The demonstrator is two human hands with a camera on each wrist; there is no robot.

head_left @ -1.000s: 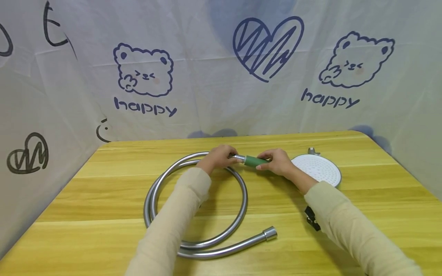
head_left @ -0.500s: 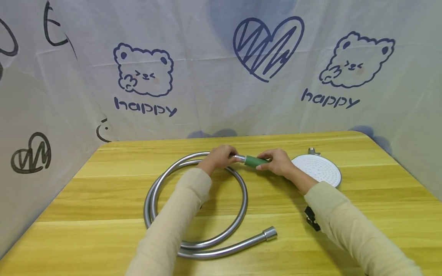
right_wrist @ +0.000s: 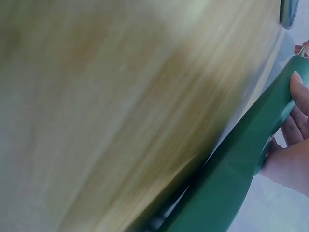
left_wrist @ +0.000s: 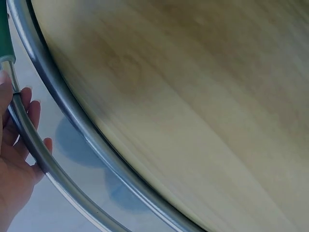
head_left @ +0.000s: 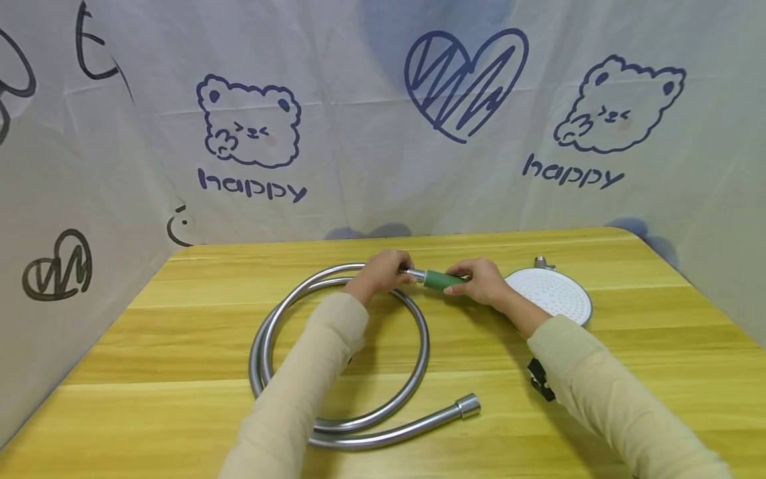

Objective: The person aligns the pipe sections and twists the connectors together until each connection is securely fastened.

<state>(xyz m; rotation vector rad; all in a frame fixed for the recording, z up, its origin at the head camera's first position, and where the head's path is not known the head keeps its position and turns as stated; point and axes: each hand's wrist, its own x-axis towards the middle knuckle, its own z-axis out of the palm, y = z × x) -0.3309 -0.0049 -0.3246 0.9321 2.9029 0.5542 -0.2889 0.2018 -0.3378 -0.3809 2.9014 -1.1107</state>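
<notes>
A silver shower hose (head_left: 424, 346) lies in loops on the wooden table, its free end (head_left: 468, 405) pointing right near the front. My left hand (head_left: 383, 271) pinches the hose's other end, where a chrome collar (left_wrist: 13, 79) meets the green handle. My right hand (head_left: 483, 283) grips that green handle (right_wrist: 251, 130), thumb on one side and fingers on the other. The handle belongs to a shower head, whose round white face (head_left: 547, 293) is partly behind my right hand and wrist. Fingers of my left hand hide part of the joint in the head view.
Behind the shower head stands a small chrome fitting (head_left: 541, 262). A small black object (head_left: 541, 380) shows beside my right sleeve. White cloth (head_left: 359, 166) with drawings hangs behind the table (head_left: 179, 319) and at its sides.
My hands hold almost the same place, the left sleeve shifting only slightly to the right. On the left, the cloth's drawings have drifted a little rightward.
</notes>
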